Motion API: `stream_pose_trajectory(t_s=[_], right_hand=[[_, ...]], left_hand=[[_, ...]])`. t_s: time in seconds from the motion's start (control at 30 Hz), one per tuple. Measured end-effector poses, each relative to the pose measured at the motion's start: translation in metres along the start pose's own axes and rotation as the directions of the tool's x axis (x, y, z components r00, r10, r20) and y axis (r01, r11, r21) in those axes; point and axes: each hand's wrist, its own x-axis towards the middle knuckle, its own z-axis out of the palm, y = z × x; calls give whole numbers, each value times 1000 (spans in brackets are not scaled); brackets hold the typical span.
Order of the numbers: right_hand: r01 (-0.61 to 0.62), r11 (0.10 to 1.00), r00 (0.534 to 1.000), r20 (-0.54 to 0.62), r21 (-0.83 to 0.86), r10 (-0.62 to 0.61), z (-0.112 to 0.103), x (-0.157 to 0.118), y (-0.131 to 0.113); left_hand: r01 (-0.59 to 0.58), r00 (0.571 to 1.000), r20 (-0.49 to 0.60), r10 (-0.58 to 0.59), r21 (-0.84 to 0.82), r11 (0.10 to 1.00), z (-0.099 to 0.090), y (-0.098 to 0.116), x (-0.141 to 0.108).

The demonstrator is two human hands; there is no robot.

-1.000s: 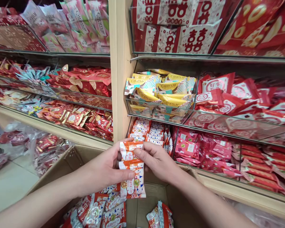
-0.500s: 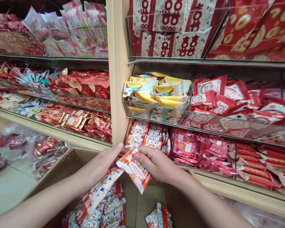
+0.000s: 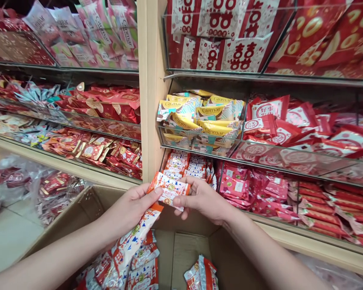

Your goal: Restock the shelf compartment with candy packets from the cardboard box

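Observation:
Both hands meet over an open cardboard box (image 3: 87, 205). My left hand (image 3: 136, 205) is closed on the left side of a small red and white snack packet (image 3: 171, 191), its thumb on top. My right hand (image 3: 199, 199) pinches the packet's right side. A connected strip of similar packets (image 3: 136, 237) hangs below my left hand into the box; whether that hand also grips it is hidden. More packets (image 3: 143, 276) lie in the box at the left, and a couple (image 3: 201, 274) lie toward its right.
Behind the hands, the lowest shelf holds matching packets (image 3: 177, 161) beside pink packets (image 3: 236, 183). Yellow packets (image 3: 213, 114) fill a clear-fronted bin above. A wooden upright (image 3: 148, 92) divides the shelves. Plastic bags of snacks (image 3: 54, 189) sit on the floor at left.
The packet has risen and turned nearly level. My left hand, flat before, has closed on its left side. My right hand has shifted slightly up and right. The view has shifted slightly.

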Motion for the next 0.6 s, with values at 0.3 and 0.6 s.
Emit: stream_pose_trajectory(t_s=[0.3, 0.6], right_hand=[[-192, 568, 789, -470, -800, -396, -29, 19, 1], [-684, 85, 660, -665, -724, -350, -75, 76, 6]], left_hand=[[-35, 997, -67, 44, 124, 992, 1, -5, 2], [-113, 980, 191, 47, 348, 931, 22, -17, -10]])
